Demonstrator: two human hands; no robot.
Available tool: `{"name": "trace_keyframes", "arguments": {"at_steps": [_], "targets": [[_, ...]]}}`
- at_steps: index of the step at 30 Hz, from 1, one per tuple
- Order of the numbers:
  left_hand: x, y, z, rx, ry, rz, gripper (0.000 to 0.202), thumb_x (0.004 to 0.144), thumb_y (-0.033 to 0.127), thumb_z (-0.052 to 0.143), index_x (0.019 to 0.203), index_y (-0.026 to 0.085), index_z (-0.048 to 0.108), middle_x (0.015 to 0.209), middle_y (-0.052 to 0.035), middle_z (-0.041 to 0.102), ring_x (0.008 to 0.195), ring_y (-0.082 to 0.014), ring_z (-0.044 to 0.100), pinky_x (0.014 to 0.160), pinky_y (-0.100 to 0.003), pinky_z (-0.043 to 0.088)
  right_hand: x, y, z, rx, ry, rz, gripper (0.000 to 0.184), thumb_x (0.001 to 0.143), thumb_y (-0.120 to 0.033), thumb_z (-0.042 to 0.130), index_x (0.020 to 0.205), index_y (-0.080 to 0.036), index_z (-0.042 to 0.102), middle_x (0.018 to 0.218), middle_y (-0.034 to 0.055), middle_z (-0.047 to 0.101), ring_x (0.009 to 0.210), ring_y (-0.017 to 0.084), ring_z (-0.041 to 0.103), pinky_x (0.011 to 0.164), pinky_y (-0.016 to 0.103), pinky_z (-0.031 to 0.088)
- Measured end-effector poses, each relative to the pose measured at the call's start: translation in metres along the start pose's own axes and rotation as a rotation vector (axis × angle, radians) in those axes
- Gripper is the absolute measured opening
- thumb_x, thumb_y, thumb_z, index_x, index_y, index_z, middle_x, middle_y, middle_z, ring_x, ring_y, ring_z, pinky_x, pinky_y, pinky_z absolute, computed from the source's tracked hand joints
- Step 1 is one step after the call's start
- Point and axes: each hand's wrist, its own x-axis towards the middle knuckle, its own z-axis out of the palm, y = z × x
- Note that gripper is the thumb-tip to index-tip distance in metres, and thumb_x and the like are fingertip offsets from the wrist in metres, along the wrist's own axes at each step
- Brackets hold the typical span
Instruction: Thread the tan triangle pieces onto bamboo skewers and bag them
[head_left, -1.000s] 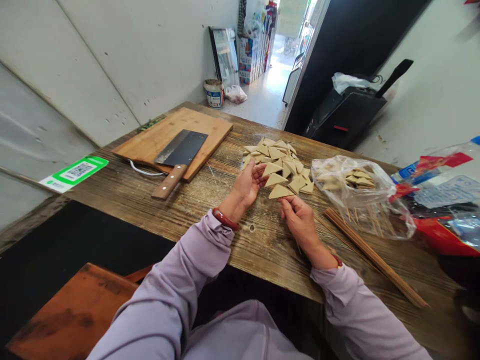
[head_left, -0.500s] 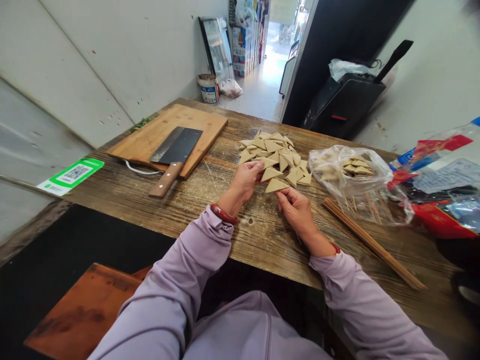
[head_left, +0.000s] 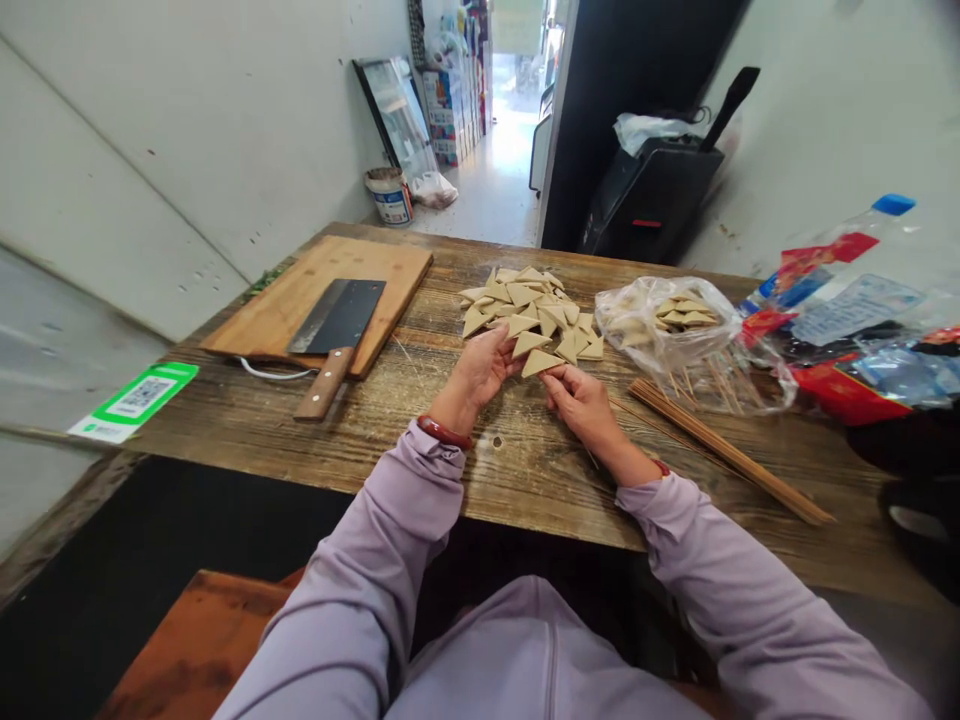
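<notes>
My right hand (head_left: pixel 581 400) pinches the near end of a beige triangular piece (head_left: pixel 541 363), which looks like dried tofu. A thin stick, seemingly a skewer, pokes out below this hand. My left hand (head_left: pixel 480 375) is at the near edge of a pile of similar triangles (head_left: pixel 529 295). Its palm is partly turned up, with thumb and fingers apart and loosely curled. Another triangle (head_left: pixel 530 343) is close to its fingertips; whether they touch is unclear. Right of my right hand lies a bundle of thin wooden skewers (head_left: pixel 727 450).
A cleaver (head_left: pixel 337 325) rests on a wooden cutting board (head_left: pixel 397 262) at left, its handle overhanging. A clear plastic bag (head_left: pixel 667 310) holds more triangles and skewers. Bottles and red packaging (head_left: pixel 840 390) crowd the right end. A green code card (head_left: pixel 139 400) lies at the left edge.
The view has shifted, so the table's far items appear further left. My left thumb and fingers look more spread. The right hand keeps its pinch on the triangle.
</notes>
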Motion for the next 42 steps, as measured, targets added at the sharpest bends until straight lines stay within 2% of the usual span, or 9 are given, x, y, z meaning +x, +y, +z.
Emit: {"name": "trace_keyframes", "arguments": {"at_steps": [5, 9, 14, 21, 26, 31, 34, 39, 42], "targets": [[0.003, 0.002, -0.006, 0.017, 0.039, 0.058, 0.009, 0.091, 0.011, 0.059, 0.085, 0.014, 0.066, 0.075, -0.0018, 0.074, 0.065, -0.0116, 0.069, 0.08, -0.028, 0.058, -0.001, -0.002, -0.005, -0.022, -0.077, 0.045, 0.04, 0.086, -0.053, 0.059, 0.101, -0.017, 0.069, 0.06, -0.0024, 0.064, 0.043, 0.011, 0.051, 0.046, 0.024, 0.039], [0.003, 0.006, -0.009, 0.001, 0.071, 0.097, 0.012, 0.093, 0.015, 0.056, 0.086, 0.016, 0.066, 0.079, -0.0023, 0.074, 0.07, -0.0131, 0.071, 0.084, -0.031, 0.057, -0.007, -0.001, -0.015, -0.078, -0.118, 0.017, 0.037, 0.084, -0.05, 0.062, 0.098, -0.017, 0.071, 0.058, -0.0032, 0.062, 0.043, 0.011, 0.051, 0.046, 0.023, 0.038], [0.001, 0.01, -0.005, 0.096, 0.056, 0.04, 0.019, 0.098, 0.028, 0.053, 0.096, 0.014, 0.066, 0.082, -0.0052, 0.075, 0.067, -0.014, 0.071, 0.076, -0.03, 0.057, -0.035, -0.003, -0.032, -0.093, 0.054, -0.013, 0.035, 0.087, -0.047, 0.059, 0.096, -0.016, 0.073, 0.055, -0.0027, 0.06, 0.045, 0.012, 0.051, 0.046, 0.024, 0.037], [0.003, 0.014, -0.003, 0.193, 0.036, 0.062, 0.027, 0.102, 0.035, 0.049, 0.098, 0.014, 0.065, 0.082, -0.0056, 0.075, 0.065, -0.0108, 0.07, 0.07, -0.024, 0.055, -0.107, -0.016, -0.074, -0.204, 0.295, -0.013, 0.029, 0.09, -0.041, 0.059, 0.096, -0.018, 0.076, 0.057, -0.0015, 0.063, 0.05, 0.015, 0.059, 0.053, 0.026, 0.045], [0.005, 0.012, 0.006, 0.3, 0.074, 0.144, 0.024, 0.1, 0.034, 0.053, 0.094, 0.015, 0.065, 0.076, -0.0016, 0.072, 0.059, -0.0078, 0.064, 0.064, -0.021, 0.051, -0.154, -0.017, -0.11, -0.388, 0.435, -0.068, 0.024, 0.09, -0.037, 0.059, 0.093, -0.023, 0.079, 0.085, 0.0059, 0.079, 0.079, 0.023, 0.074, 0.074, 0.034, 0.055], [0.0, 0.001, 0.043, 0.495, -0.056, 0.326, 0.017, 0.094, 0.031, 0.063, 0.098, 0.016, 0.071, 0.085, -0.0031, 0.071, 0.069, -0.0092, 0.063, 0.066, -0.021, 0.048, -0.186, -0.009, -0.143, -0.508, 0.527, -0.037, 0.024, 0.092, -0.035, 0.058, 0.097, -0.025, 0.079, 0.096, 0.0066, 0.081, 0.087, 0.025, 0.076, 0.079, 0.037, 0.056], [-0.01, -0.011, 0.079, 0.721, -0.222, 0.496, 0.034, 0.087, 0.034, 0.072, 0.119, 0.022, 0.072, 0.109, -0.0068, 0.072, 0.094, -0.0156, 0.066, 0.085, -0.027, 0.051, -0.191, -0.002, -0.157, -0.503, 0.623, 0.019, 0.026, 0.091, -0.037, 0.057, 0.096, -0.024, 0.079, 0.09, 0.007, 0.081, 0.079, 0.025, 0.075, 0.074, 0.036, 0.055], [-0.02, -0.043, 0.135, 1.151, -0.493, 0.767, 0.057, 0.081, 0.034, 0.078, 0.137, 0.03, 0.065, 0.14, -0.0108, 0.06, 0.133, -0.0294, 0.052, 0.117, -0.049, 0.037, -0.176, 0.007, -0.178, -0.416, 0.658, 0.083, 0.03, 0.091, -0.038, 0.055, 0.098, -0.021, 0.078, 0.065, 0.003, 0.071, 0.059, 0.02, 0.065, 0.06, 0.032, 0.047], [-0.014, -0.062, 0.154, 1.347, -0.442, 0.792, 0.051, 0.079, 0.03, 0.079, 0.129, 0.028, 0.072, 0.148, -0.0136, 0.054, 0.141, -0.0369, 0.045, 0.12, -0.057, 0.03, -0.157, 0.009, -0.192, -0.426, 0.661, 0.085, 0.027, 0.089, -0.036, 0.056, 0.095, -0.021, 0.078, 0.061, 0.0019, 0.068, 0.056, 0.019, 0.062, 0.059, 0.031, 0.044]]}}
